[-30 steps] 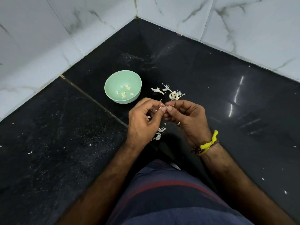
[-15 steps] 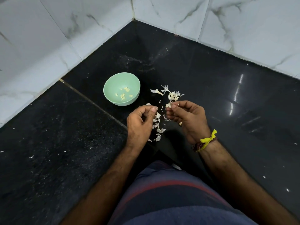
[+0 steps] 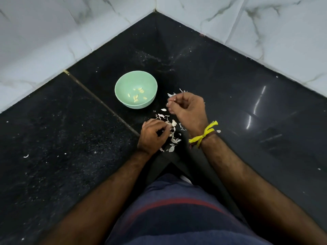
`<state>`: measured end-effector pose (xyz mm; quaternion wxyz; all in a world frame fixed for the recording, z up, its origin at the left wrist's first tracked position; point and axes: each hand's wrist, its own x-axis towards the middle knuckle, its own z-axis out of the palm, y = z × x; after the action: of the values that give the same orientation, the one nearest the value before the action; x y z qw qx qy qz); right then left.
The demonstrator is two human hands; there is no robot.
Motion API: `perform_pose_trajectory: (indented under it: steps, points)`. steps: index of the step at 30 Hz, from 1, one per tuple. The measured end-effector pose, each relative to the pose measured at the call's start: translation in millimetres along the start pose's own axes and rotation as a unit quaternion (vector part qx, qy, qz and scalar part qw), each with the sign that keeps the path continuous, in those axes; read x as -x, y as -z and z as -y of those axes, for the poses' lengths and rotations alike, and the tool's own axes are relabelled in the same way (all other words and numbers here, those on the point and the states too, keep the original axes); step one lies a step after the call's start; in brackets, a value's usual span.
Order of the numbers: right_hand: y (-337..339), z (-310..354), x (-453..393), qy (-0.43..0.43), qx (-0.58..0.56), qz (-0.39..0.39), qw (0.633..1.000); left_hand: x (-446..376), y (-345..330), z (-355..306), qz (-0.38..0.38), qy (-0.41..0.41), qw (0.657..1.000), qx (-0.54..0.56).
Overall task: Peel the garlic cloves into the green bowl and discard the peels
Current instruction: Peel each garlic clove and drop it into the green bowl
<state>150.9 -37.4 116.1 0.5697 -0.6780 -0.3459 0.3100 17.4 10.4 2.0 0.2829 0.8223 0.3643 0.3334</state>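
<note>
The green bowl (image 3: pixel 123 80) stands on the black floor with several peeled cloves (image 3: pixel 135 98) inside. My right hand (image 3: pixel 188 110) hovers just right of the bowl, covering the small pile of unpeeled garlic (image 3: pixel 170 94). Its fingers curl and pinch a small white piece there. My left hand (image 3: pixel 153 136) is lower down at the heap of white peels (image 3: pixel 172 133). Its thumb and curled fingers pinch what looks like a peel at the heap's edge.
White marble-look walls (image 3: pixel 53 32) meet in a corner beyond the bowl. A thin joint line (image 3: pixel 99 101) crosses the black floor left of the bowl. Stray peel flecks (image 3: pixel 26 156) lie at the far left. My knee in blue and red cloth (image 3: pixel 177 209) fills the bottom.
My hands came apart. The right hand moved up to the garlic pile beside the bowl, and the left hand dropped down to the heap of peels.
</note>
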Motion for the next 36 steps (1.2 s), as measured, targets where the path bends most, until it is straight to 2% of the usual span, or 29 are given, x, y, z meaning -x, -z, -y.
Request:
perform_pose_trajectory:
  steps: [5,10,14,21,27,33,36]
  points:
    - [-44.8,13.3,-37.5,0.054,0.107,0.030,0.992,-2.2,-2.0,6.4,-0.027,-0.005,0.999,0.025]
    - [-78.8,8.7,-73.6,0.078,0.235,0.081,0.965,-5.5,-5.4,8.7,-0.039,0.021,0.999,0.030]
    - [-87.8,3.9,-90.3,0.082,0.290,0.103,0.948,-6.1,-4.6,9.0,-0.033,-0.011,0.999,0.020]
    - [-82.1,9.4,-91.5,0.111,0.249,0.041,0.961,-4.0,-9.7,13.9,-0.037,-0.024,0.999,0.008]
    - [-58.2,-3.4,-59.7,0.118,0.230,-0.001,0.966,-5.4,-7.3,9.1,-0.050,-0.041,0.998,-0.012]
    - [-11.1,-39.8,-22.4,0.052,0.268,-0.033,0.961,-3.0,-3.7,7.8,-0.004,-0.013,1.000,-0.027]
    - [22.1,-52.9,-16.5,0.006,0.302,-0.076,0.950,-2.0,-1.7,0.9,-0.021,-0.007,0.999,-0.035]
